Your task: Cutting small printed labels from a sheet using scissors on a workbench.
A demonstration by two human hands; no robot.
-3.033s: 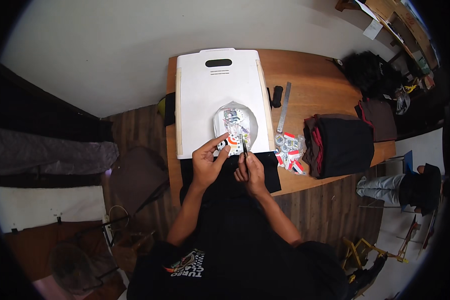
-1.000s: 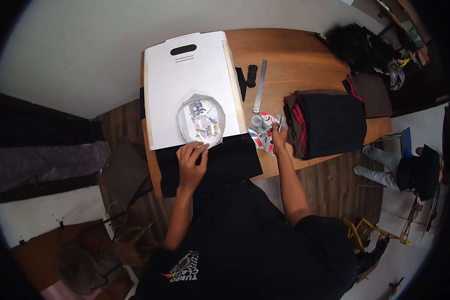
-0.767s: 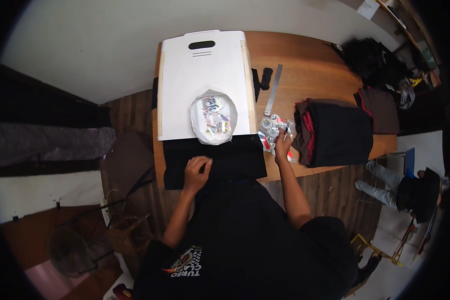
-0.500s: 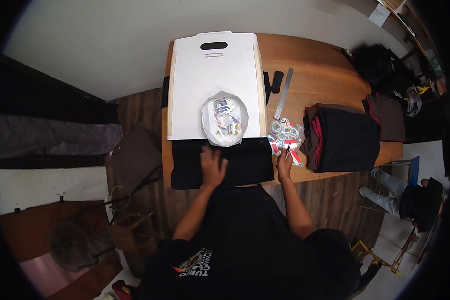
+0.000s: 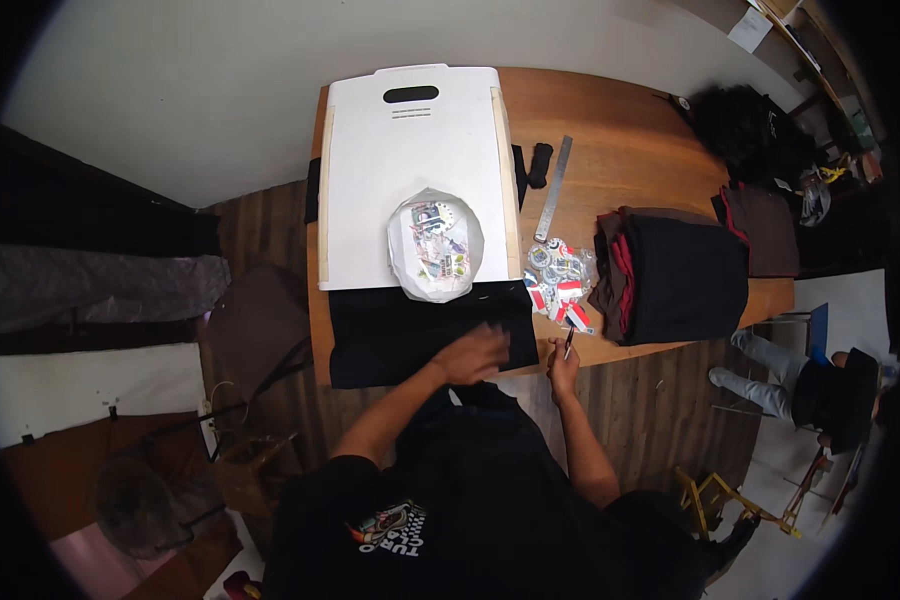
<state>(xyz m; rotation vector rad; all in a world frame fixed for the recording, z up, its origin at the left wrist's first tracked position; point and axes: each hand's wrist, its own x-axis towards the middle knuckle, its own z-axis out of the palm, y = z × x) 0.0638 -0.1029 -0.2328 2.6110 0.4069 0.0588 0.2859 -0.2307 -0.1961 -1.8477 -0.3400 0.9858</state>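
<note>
My left hand [image 5: 475, 354], somewhat blurred by motion, hovers over the black cloth [image 5: 390, 335] near the table's front edge. Its fingers are stretched out and nothing shows in them. Further right, my right hand [image 5: 563, 370] is closed on a slim, dark, pointed tool [image 5: 570, 343], too small to name surely. Just beyond that tool lies a pile of patches and stickers [image 5: 567, 290], some red and white, some round, partly in clear plastic. A white panel [image 5: 410, 150] with a handle slot covers the far part of the cloth. On it sits a white bowl-like container [image 5: 398, 262] holding small printed pieces.
To the right of the panel lie a metal ruler [image 5: 553, 190] and a small black bundle [image 5: 540, 165]. Folded dark clothes [image 5: 680, 270] are stacked further right on the wooden table [image 5: 620, 130]. A person [image 5: 810, 400] sits at the far right. A fan [image 5: 135, 505] stands lower left.
My left hand has moved right and nearer to me across the black cloth. My right hand has drawn back from the patches with the tool. The whole view has shifted slightly.
</note>
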